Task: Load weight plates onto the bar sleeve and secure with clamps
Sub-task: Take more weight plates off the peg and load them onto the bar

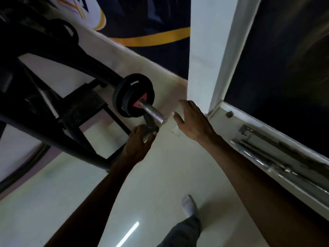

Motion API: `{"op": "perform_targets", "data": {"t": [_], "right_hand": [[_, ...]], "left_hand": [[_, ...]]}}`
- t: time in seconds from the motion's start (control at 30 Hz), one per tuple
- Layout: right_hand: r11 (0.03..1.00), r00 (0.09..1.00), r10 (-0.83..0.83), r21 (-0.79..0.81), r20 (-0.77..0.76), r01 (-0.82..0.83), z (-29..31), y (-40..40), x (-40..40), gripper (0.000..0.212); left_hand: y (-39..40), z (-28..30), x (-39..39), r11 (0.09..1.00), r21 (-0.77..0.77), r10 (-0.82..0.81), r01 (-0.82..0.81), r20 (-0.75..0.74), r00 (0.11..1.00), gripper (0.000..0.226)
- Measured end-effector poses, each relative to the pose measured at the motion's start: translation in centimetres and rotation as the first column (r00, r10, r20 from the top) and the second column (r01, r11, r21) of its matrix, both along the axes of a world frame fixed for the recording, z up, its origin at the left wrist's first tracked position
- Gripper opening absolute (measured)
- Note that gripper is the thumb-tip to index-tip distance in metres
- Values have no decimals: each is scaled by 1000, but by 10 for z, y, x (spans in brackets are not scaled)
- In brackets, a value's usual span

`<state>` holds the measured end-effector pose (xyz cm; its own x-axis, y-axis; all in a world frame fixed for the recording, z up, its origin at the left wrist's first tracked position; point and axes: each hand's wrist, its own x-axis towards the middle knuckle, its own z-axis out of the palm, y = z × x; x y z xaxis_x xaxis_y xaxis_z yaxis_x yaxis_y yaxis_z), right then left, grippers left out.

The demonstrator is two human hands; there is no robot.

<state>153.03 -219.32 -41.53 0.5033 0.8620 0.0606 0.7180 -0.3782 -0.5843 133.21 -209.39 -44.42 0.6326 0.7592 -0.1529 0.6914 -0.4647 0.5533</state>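
A chrome bar sleeve (154, 112) juts toward me from a black rack. Black weight plates (132, 94) with a red centre sit on it, pushed to the inner end. My left hand (138, 141) grips a dark spring clamp (150, 124) just below the sleeve's free end. The clamp's handles are partly hidden in my fingers. My right hand (193, 119) hovers to the right of the sleeve tip with fingers spread and relaxed, holding nothing.
The black rack frame (58, 104) fills the left side. A white pillar (210, 56) and a window sill with metal fittings (267, 152) stand close on the right. A pale tiled floor (154, 184) lies below, with my foot (189, 205) on it.
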Motion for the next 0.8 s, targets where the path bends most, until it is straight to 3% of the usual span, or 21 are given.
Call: {"op": "perform_targets", "data": {"t": [0.1,0.33,0.53,0.73,0.8], "right_hand": [[998,996,56,-11,-65,-57,-24,61,34,54],[971,949,185,-103,-256,-217,-97,195,88,56],[968,836,155,-90,-526,-235,-157,298,117,66],[950,713,257,34,-653,-311,-213,342,125,83],[951,722,263,47,-640,-305,-227,350,128,86]], "left_hand": [[50,-27,23,989,-77,124,-125,-24,992,59],[145,-78,70,888,-260,409,-379,71,910,59],[219,-141,85,556,-600,754,-575,72,653,75],[243,-188,106,509,-579,843,-637,184,506,75],[245,-196,107,505,-530,854,-681,195,482,70]]}}
